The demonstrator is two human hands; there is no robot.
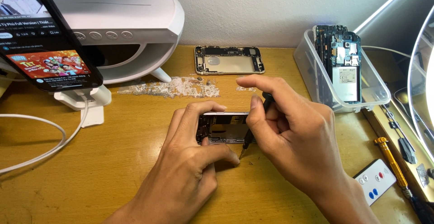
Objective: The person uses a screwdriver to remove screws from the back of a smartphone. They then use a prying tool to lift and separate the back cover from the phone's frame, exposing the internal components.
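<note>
Two hands at frame centre: left hand (192,138) grips the opened phone (224,128) on the table (113,169), right hand (289,129) pinches a screwdriver (253,131). Best kept upright, pressure light, phone pinned flat.

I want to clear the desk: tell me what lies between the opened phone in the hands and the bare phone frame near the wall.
Head view: only a scuffed whitish patch on the wooden desk lies between the opened phone and the phone frame.
</note>
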